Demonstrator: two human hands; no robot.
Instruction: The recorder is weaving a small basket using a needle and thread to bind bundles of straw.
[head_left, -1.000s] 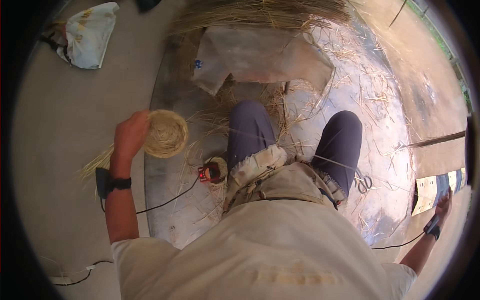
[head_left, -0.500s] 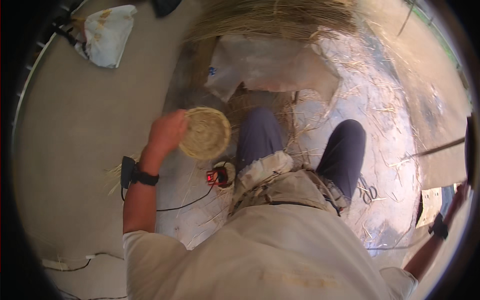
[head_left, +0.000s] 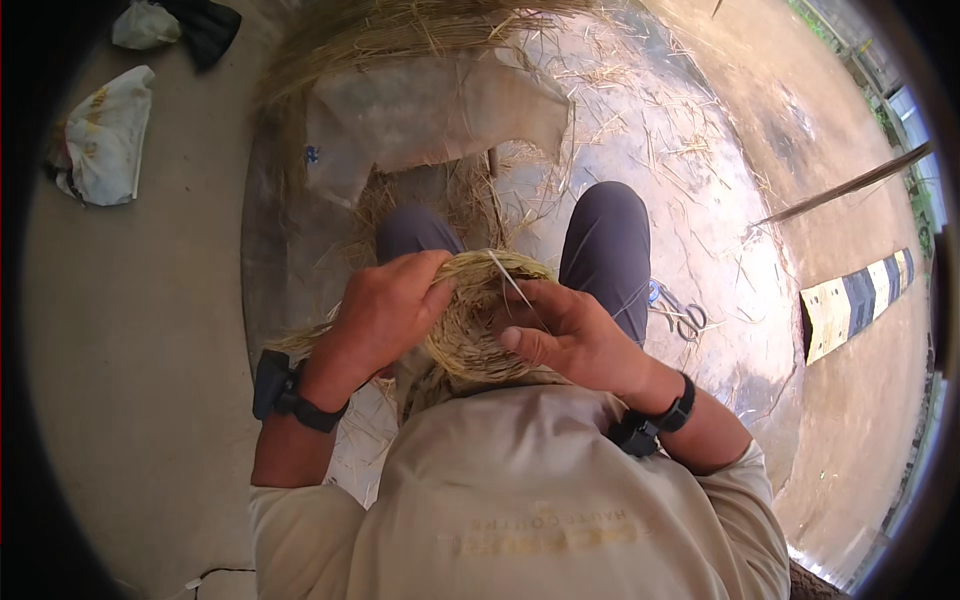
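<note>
A round, shallow basket of coiled straw [head_left: 470, 335] is held in front of my body, above my lap, its hollow facing up. My left hand [head_left: 385, 310] is closed on its left rim, and loose straw ends [head_left: 300, 342] stick out beside that wrist. My right hand [head_left: 585, 340] is at the basket's right side, fingers curled and thumb over the hollow. A thin white strip [head_left: 508, 275] runs from the far rim to the right fingers and seems caught between them. That hand hides the basket's right edge.
Black-handled scissors [head_left: 685, 318] lie on the straw-littered sheet right of my knee. Ahead are a translucent plastic sheet [head_left: 430, 110] and a long straw bundle [head_left: 400, 40]. White bags [head_left: 110, 140] sit far left. A pole [head_left: 850, 185] and striped board [head_left: 860, 300] are right.
My left hand has brought the basket rightward and closer to my body. My right hand has come in from the far right edge to the basket. The view has shifted rightward.
</note>
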